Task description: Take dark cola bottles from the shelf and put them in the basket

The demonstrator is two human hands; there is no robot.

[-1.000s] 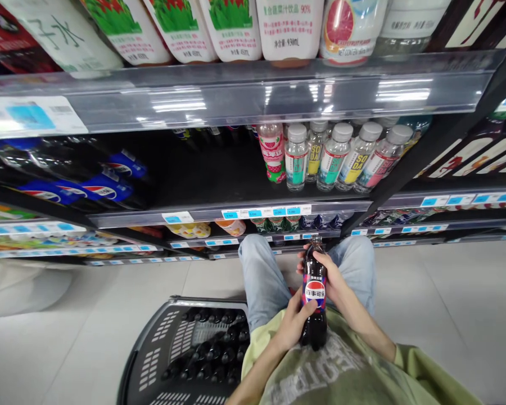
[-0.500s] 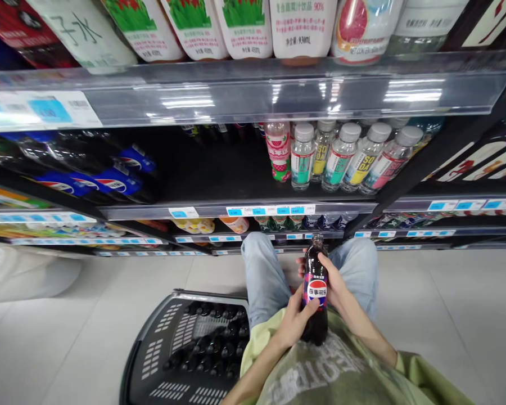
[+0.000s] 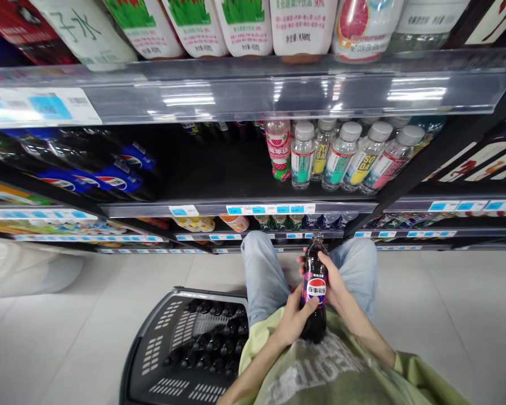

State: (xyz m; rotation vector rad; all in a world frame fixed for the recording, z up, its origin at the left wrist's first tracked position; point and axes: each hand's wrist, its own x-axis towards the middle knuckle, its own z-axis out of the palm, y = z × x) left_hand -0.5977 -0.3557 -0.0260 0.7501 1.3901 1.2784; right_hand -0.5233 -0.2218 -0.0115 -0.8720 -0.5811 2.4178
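Both hands hold one dark cola bottle (image 3: 316,287) upright in front of my shirt, its blue, red and white label turned toward me. My left hand (image 3: 294,318) is wrapped around the lower part, thumb lying on the label. Higher up, my right hand (image 3: 334,275) grips the bottle from the right, with its thumb near the shoulder and fingertips showing on the far side. To the left, a black shopping basket (image 3: 152,343) on the floor contains several dark-capped bottles (image 3: 215,343).
Ahead is a shelf (image 3: 219,174) with soda bottles (image 3: 339,157) standing at its right and large cola bottles (image 3: 105,174) lying at the left. Juice bottles (image 3: 248,28) line the shelf above. A whitish rounded container (image 3: 29,270) stands on the floor at far left.
The view has shifted very slightly. Both hands keep their hold on the cola bottle, which stays almost in the same place.
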